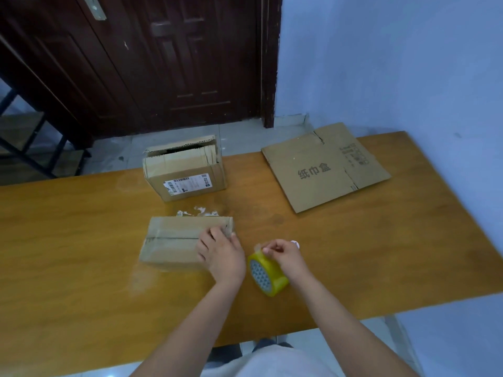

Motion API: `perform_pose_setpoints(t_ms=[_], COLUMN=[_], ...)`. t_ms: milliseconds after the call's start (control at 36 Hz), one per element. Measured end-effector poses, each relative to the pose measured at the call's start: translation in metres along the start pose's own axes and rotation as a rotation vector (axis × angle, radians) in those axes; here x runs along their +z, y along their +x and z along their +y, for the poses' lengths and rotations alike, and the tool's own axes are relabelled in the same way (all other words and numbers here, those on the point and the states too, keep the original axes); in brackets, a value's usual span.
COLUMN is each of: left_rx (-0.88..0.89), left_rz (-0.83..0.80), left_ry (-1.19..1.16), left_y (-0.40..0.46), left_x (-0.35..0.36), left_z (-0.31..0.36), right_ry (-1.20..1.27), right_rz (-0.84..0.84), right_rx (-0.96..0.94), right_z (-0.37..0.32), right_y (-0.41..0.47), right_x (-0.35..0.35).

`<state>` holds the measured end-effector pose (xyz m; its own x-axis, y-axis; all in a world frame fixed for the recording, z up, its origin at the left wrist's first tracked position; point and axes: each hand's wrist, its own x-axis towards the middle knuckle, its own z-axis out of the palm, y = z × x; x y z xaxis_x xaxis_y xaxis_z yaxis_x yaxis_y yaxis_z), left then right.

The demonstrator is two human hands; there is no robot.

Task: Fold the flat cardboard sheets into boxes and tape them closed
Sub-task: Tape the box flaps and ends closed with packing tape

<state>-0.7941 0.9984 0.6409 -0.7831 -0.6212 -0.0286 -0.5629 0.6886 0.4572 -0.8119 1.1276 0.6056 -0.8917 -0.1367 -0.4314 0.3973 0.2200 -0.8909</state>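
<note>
Taping a folded box at mid-worktop.
Left hand (221, 257) presses flat-fingered on the box (177, 242); right hand (283, 254) pinches the tape roll (268, 273) beside it. Light, stiff cardboard; best held by its edges.

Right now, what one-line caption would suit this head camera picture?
Left hand presses a small box flat while the right hand picks at a yellow tape roll.

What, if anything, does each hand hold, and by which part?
The right hand pinches the loose end of the yellow tape roll at its top. The left hand holds nothing; it presses flat on the small box at its right end.
</note>
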Motion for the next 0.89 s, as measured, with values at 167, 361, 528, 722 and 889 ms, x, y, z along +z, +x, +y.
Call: perform_pose_setpoints(t_ms=[167, 361, 528, 722, 889], left_rx=[-0.109, 0.384, 0.569, 0.329, 0.074], left_rz=[-0.175, -0.409, -0.602, -0.666, -0.772], left_ry=[-0.112, -0.227, -0.426, -0.707, -0.874], left_y=[-0.002, 0.021, 0.056, 0.08, 0.101], left_x=[-0.019, -0.052, -0.07, -0.091, -0.107], left_z=[0.021, 0.043, 0.047, 0.055, 0.057], right_ry=[-0.07, -0.246, -0.249, -0.269, -0.031], right_rz=[0.044, -0.004, 0.005, 0.017, 0.128], right_rx=[-0.055, -0.159, -0.194, -0.213, -0.221], right_z=[-0.036, -0.097, -0.136, -0.172, -0.19], right_y=[0.009, 0.0, -0.014, -0.039, -0.074], right_x=[-0.022, -0.031, -0.027, -0.015, -0.012])
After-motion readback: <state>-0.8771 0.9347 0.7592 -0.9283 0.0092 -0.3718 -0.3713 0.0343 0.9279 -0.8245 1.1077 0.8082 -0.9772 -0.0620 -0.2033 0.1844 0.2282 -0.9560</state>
